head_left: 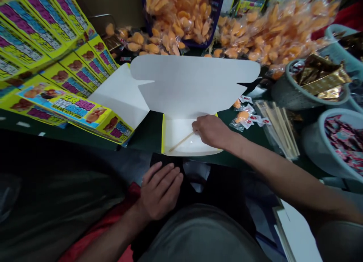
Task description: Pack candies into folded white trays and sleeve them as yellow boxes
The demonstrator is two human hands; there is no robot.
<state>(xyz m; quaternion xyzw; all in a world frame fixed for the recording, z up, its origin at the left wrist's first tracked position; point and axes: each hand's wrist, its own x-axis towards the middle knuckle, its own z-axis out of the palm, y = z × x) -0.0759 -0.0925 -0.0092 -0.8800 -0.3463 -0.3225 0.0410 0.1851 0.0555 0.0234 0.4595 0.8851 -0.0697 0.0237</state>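
Note:
An open cardboard box (176, 130), white inside with yellow edges, sits at the table's near edge with its flap (195, 86) raised behind it. My right hand (210, 131) is over the box's right side, its fingers closed on a thin wooden stick (180, 142). The stick slants down to the left, its far end at the front left corner of the box. Below the table edge, my left hand (162, 189) lies palm down near my lap, holding nothing, its fingers stretched out and slightly apart.
Printed yellow boxes (76, 65) are stacked on the left. Behind are a purple basket (218, 12) and heaps of bagged orange pieces (272, 31). To the right lie wooden sticks (280, 127), small packets (246, 118), a tub of gold sachets (286, 82) and another of red-and-black sachets (317, 135).

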